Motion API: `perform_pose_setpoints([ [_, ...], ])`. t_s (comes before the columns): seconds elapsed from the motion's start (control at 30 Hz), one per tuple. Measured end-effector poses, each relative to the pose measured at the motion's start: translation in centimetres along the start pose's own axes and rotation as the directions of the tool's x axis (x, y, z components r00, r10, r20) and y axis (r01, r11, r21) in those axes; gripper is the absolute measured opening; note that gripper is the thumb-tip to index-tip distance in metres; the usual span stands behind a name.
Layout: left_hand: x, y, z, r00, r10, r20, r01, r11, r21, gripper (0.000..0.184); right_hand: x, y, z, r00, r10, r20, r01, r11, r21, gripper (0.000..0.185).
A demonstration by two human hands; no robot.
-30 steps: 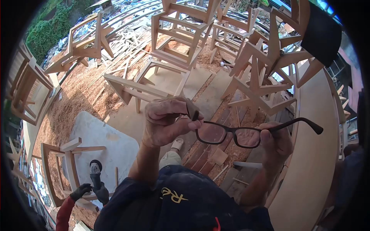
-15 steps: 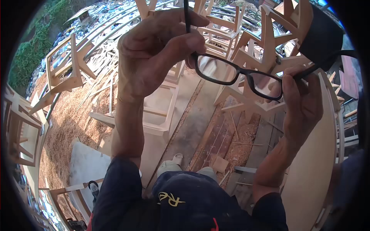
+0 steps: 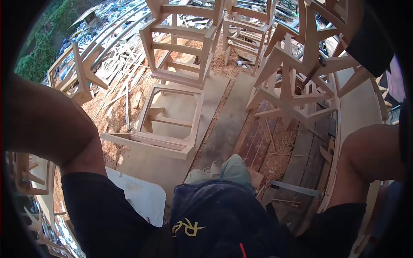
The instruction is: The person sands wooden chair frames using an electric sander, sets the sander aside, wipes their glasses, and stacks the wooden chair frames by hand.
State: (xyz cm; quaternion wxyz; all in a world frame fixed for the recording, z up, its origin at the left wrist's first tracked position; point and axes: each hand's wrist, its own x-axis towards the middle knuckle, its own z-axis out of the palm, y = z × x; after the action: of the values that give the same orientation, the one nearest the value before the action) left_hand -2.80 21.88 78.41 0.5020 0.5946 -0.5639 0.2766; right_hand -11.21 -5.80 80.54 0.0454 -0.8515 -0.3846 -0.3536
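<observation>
Both my hands are out of sight, past the edges of the head view. My left forearm [image 3: 51, 124] is raised and bent at the left edge. On the right, my right forearm [image 3: 374, 150] is likewise bent up, close to the camera. The black-framed eyeglasses do not show now. Below lies my dark shirt [image 3: 223, 215] with yellow lettering. Ahead on the boards sits a wooden chair frame [image 3: 195, 124], lying with its open seat frame facing up. Behind it stands another unfinished wooden chair [image 3: 180, 47].
Stacked chair frames [image 3: 297, 86] with angled legs fill the right front. A handsaw [image 3: 297, 188] lies on the planks at right. Wood shavings [image 3: 116, 150] and offcuts cover the ground at left, beside a whitish board [image 3: 142, 193]. A dark blurred shape [image 3: 372, 43] is at upper right.
Both hands, which held the eyeglasses open in front of me, have moved up and back out of view with them. My forearms have spread to the sides, uncovering the chair frames.
</observation>
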Motion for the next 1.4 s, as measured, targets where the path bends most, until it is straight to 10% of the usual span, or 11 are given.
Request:
perform_pose_setpoints([
  [0.4, 2.8, -8.3, 2.6, 0.978, -0.022, -0.207, 0.052, 0.989, 0.141, 0.021, -2.7, 13.1, 6.1, 0.844, 0.352, -0.405, -0.169, 0.891, 0.421, 0.023],
  [0.63, -5.7, -19.2, 12.1, 0.906, -0.290, -0.309, 0.140, 0.893, -0.427, 0.018, -12.1, 17.9, 17.6, 0.784, 0.584, -0.213, -0.202, 0.563, 0.802, 0.025],
  [0.93, -3.1, -21.8, 13.3, 0.999, 0.013, 0.034, 0.000, 0.933, -0.359, 0.037, -10.4, 24.0, 15.2, 0.928, 0.209, -0.308, 0.151, 0.544, 0.826, 0.027],
  [1.4, -2.2, -26.3, 15.2, 0.995, -0.021, -0.100, -0.013, 0.944, -0.329, 0.038, -10.4, 29.5, 19.2, 0.910, 0.216, -0.354, 0.232, 0.440, 0.867, 0.031],
])
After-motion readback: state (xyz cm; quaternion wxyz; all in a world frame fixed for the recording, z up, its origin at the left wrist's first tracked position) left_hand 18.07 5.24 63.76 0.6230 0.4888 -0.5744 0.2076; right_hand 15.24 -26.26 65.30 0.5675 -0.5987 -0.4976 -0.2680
